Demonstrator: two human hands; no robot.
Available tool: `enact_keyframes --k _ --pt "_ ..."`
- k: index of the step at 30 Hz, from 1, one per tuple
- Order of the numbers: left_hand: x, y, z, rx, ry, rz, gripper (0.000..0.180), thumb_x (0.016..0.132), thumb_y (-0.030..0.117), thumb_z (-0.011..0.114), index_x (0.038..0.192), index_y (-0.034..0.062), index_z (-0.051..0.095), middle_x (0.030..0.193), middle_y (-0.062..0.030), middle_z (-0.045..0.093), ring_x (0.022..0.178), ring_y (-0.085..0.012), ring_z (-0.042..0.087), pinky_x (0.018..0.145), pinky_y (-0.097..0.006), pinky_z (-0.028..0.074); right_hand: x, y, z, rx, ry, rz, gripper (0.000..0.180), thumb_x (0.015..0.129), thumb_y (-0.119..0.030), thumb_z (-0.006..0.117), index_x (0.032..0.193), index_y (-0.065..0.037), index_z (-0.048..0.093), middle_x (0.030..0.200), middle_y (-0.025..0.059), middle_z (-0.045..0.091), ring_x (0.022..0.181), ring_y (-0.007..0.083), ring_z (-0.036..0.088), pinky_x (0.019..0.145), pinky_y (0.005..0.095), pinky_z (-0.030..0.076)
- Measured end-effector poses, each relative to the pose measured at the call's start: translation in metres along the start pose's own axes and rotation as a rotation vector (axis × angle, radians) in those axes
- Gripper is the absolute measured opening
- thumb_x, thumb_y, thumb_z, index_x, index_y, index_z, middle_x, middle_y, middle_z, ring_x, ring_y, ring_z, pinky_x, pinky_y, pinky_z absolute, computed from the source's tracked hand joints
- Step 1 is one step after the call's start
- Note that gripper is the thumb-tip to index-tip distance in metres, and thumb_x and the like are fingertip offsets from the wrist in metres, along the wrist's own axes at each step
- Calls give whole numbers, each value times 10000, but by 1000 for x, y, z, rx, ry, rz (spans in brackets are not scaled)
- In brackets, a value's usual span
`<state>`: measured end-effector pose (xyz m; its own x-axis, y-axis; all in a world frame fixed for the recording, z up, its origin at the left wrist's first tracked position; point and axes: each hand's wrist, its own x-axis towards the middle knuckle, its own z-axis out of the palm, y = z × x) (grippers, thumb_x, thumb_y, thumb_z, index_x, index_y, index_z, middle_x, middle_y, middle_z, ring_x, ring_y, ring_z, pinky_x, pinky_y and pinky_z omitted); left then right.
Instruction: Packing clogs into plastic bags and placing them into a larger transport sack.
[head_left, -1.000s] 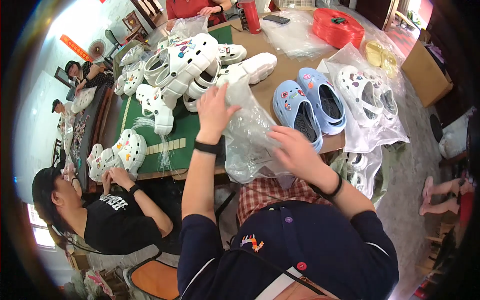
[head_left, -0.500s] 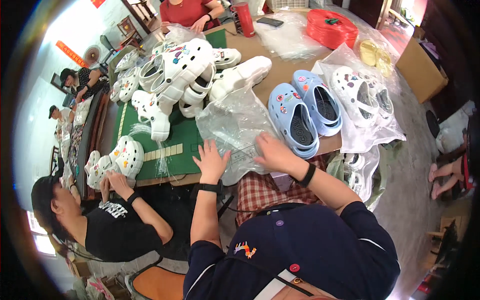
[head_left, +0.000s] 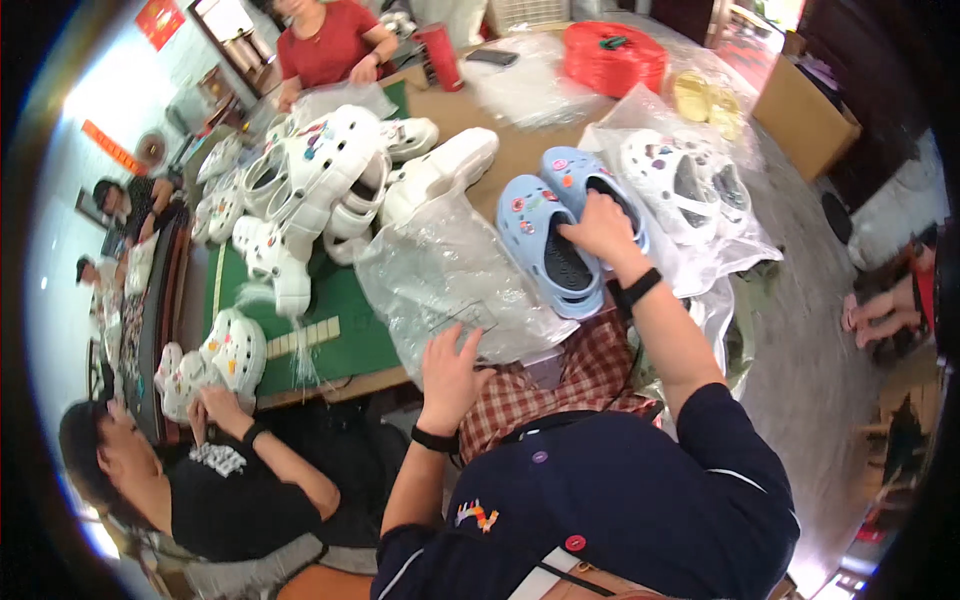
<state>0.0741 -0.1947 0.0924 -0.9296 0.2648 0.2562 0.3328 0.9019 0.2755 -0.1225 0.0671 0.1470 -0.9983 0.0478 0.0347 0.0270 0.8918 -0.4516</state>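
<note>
Right hand [head_left: 600, 228] is on the pair of light blue clogs [head_left: 560, 235], fingers curled over the inner edges where the two clogs meet; looks like a grasp of both, though the fingertips are hidden inside the openings. Black band on that wrist. Clogs lie side by side on the brown table [head_left: 520, 150], toes pointing away from the person, small charms on the uppers.

Left hand [head_left: 452, 362] is open, fingers spread, palm flat on the near edge of a clear plastic bag [head_left: 450, 280]. Not clenched, just pressing on it. The bag lies crumpled on the table edge, just left of the blue clogs and touching them, partly over the green mat [head_left: 340, 320].

Further out: pile of white clogs [head_left: 320, 180] on the green mat beyond the bag. To the right of the blue pair, white clogs in a bag [head_left: 680, 185]. Red basket [head_left: 612, 55] and a yellow pair at the far end.

Lower left, another person's hands [head_left: 210, 405] are on a white clog with charms. A person in a red shirt [head_left: 325, 45] sits at the far side.
</note>
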Motion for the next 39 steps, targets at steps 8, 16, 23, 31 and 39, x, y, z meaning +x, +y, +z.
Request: enact_keyframes --k 8,16,23,31,39 --pt "-7 -23 36 -53 7 -19 443 722 52 700 1159 69 628 1317 -242 497 1203 -423 470 996 -487 391 7 13 0 203 82 -114 273 786 -238 589 899 -3 667 942 217 658 888 387 644 773 464 518" --pt "58 9 54 -223 -41 124 378 795 97 678 1162 42 610 1313 -266 496 1208 -444 464 1003 -505 381 -53 64 -78 1022 405 -307 229 803 -93 680 1012 -13 632 955 120 683 870 207 644 792 334 498" --pt "132 48 79 -212 -103 130 296 909 273 541 1025 23 649 1033 -215 639 978 -392 603 831 -468 484 -82 116 -71 1738 -111 -73 357 800 -125 712 1122 7 632 1074 47 667 957 97 595 835 287 496" --pt "174 1 87 -510 -295 -58 366 961 238 383 1123 29 635 1103 -241 640 1023 -397 611 885 -436 473 -125 99 -92 1513 -364 -5 372 795 -150 720 1121 5 631 1057 50 669 945 103 597 823 284 494" --pt "151 12 68 -657 -327 40 276 897 213 490 1024 29 652 1035 -232 658 968 -412 611 807 -480 485 -119 105 -66 787 -399 -374 319 832 -140 663 1080 57 625 991 119 684 929 157 620 820 314 491"
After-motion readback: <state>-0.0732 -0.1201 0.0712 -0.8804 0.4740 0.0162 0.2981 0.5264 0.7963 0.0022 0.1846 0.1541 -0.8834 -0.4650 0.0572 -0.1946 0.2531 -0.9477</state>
